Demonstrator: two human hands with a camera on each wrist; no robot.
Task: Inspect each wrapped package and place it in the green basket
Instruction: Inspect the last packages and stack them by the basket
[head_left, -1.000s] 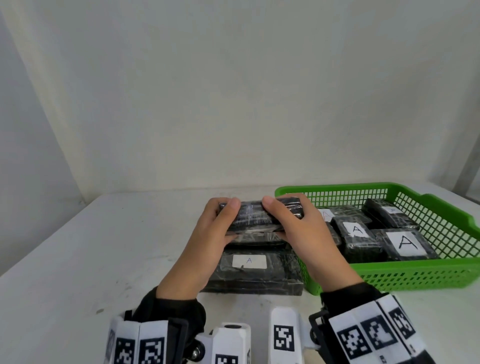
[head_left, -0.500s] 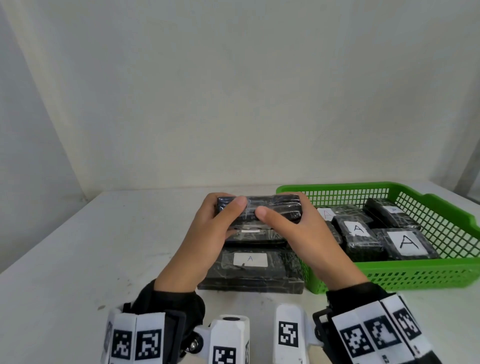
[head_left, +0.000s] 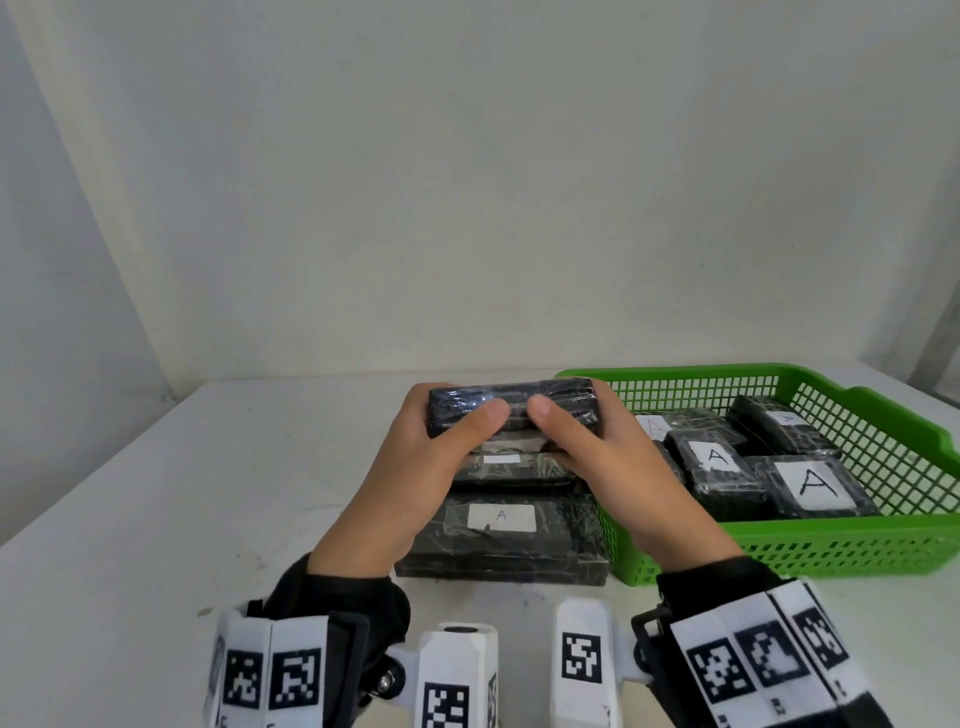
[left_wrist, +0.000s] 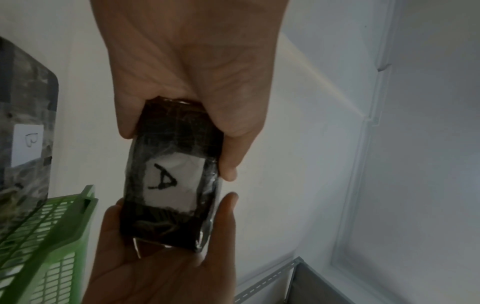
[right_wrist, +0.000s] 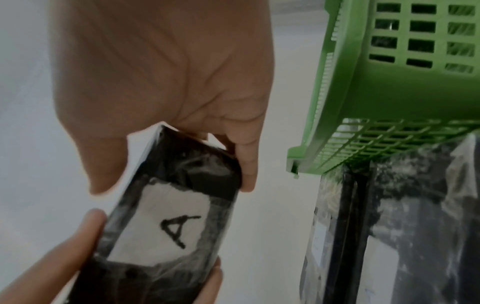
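While several labelled packages already lie in the green basket (head_left: 883, 545), the left hand (head_left: 415, 467) and right hand (head_left: 608, 467) grip one wrapped package (head_left: 511, 402) at its ends above the bench (head_left: 156, 519); the stacked packages (head_left: 498, 540) beneath remain to be inspected.

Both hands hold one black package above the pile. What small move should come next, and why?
Probably carry the held package rightward over the green basket and lower it in. The left hand and right hand grip its two ends, and its white label, turned away from the head camera, reads A in both wrist views, like the labelled packages already in the basket.
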